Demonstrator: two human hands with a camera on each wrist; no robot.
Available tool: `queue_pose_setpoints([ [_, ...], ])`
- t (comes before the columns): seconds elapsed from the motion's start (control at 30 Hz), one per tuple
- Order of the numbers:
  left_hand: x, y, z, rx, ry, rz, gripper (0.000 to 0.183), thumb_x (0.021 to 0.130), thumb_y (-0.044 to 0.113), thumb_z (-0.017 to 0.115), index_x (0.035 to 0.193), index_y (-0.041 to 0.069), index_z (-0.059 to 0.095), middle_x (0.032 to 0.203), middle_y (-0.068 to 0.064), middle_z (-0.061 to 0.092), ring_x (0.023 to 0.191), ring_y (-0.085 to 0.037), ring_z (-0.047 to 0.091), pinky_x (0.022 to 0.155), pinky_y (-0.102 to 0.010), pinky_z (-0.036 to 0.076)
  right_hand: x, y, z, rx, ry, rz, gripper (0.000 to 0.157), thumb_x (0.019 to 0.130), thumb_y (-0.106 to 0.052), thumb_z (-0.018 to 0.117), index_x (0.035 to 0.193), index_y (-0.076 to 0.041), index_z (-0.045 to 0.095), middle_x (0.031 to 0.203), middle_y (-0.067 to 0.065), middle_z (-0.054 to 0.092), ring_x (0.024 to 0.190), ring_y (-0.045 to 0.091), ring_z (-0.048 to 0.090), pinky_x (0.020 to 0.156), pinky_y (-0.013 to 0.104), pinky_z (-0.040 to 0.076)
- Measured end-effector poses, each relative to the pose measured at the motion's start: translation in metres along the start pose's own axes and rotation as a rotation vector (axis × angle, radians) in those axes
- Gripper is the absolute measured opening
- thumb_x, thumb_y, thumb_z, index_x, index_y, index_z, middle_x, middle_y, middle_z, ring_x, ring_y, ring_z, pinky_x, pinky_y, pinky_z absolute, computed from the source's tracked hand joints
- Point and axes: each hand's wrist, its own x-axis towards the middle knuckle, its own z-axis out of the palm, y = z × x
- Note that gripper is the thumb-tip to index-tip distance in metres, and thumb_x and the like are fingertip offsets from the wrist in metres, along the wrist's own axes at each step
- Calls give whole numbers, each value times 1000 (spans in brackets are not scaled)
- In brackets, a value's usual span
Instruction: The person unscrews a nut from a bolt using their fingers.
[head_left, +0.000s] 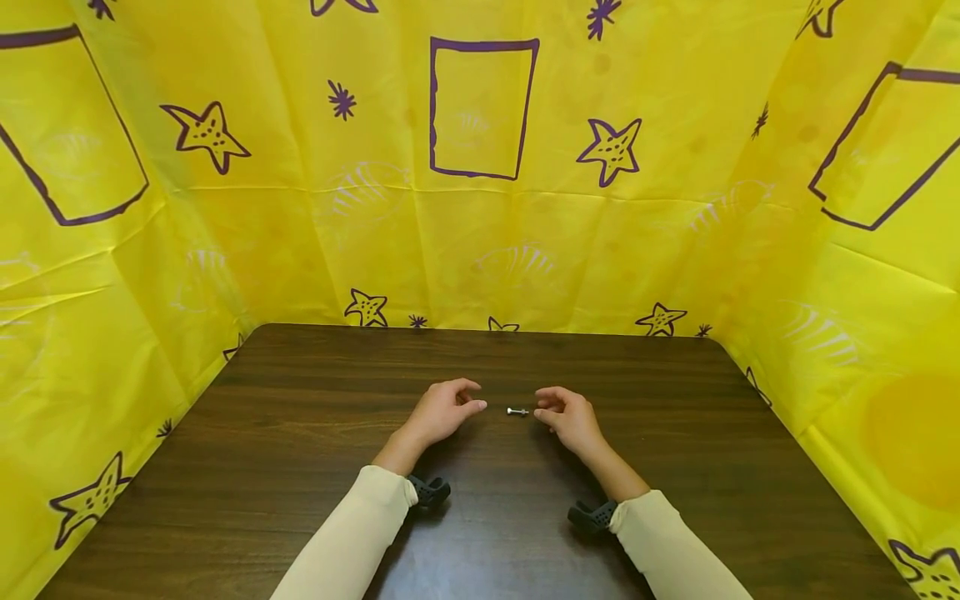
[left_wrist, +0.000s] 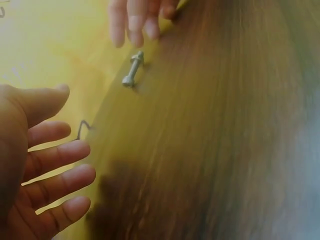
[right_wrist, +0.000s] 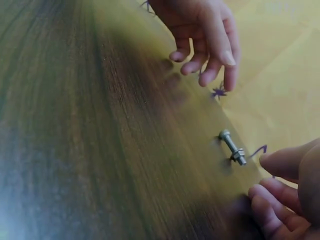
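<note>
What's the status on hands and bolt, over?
Left hand open, empty. Right hand open, nearer the bolt. Bolt lying on table, nut fitted. No obstruction visible.

In the head view's upper part, yellow cloth [head_left: 285, 50] carries purple-outlined starfish [head_left: 611, 152], purple bursts [head_left: 342, 100] and faint whitish striped figures [head_left: 517, 262]. Lower down, the table [head_left: 300, 383] shows dark brown wood grain; near centre, the bolt [head_left: 517, 412] is silver. At bottom, sleeves [head_left: 341, 542] are cream, wristbands [head_left: 430, 492] blackish.
</note>
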Motion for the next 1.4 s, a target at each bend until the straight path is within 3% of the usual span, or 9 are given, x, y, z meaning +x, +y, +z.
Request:
queue_pose_setpoints([
  [0.37, 9, 10, 22, 30, 52, -46, 30, 92, 31, 68, 113, 10, 70, 89, 2, 67, 81, -16, 61, 74, -37, 50, 4, 1, 5, -219, 23, -27, 20, 80, -7, 79, 99, -5, 73, 81, -1, 68, 70, 14, 61, 60, 29, 48],
  [0.57, 12, 16, 32, 83, 40, -72, 25, 89, 33, 71, 108, 16, 72, 83, 8, 64, 74, -13, 58, 68, -33, 47, 7, 0, 9, -301, 9, -53, 18, 79, -12, 80, 95, -9, 74, 81, -4, 65, 72, 13, 60, 65, 32, 48],
  [0.8, 18, 23, 41, 153, -4, -53, 22, 83, 32, 77, 102, 19, 74, 80, 10, 58, 73, -9, 54, 64, -30, 44, 6, -3, 10, -376, 29, -58, 13, 77, -13, 81, 89, -13, 76, 80, -4, 61, 71, 14, 56, 64, 35, 46],
  [1.03, 23, 22, 47, 213, 27, -118, 19, 80, 33, 81, 96, 26, 77, 77, 13, 56, 70, -7, 54, 61, -29, 43, 6, -3, 12, -464, 26, -61, 9, 78, -18, 82, 85, -19, 77, 80, -7, 60, 75, 16, 58, 64, 38, 46],
  [1.4, 24, 21, 52, 217, 65, -89, 7, 82, 33, 79, 86, 27, 76, 78, 13, 56, 72, -9, 55, 63, -30, 45, 5, -6, 14, -517, 39, -78, 6, 78, -25, 82, 82, -24, 78, 80, -8, 61, 73, 18, 60, 58, 36, 46],
])
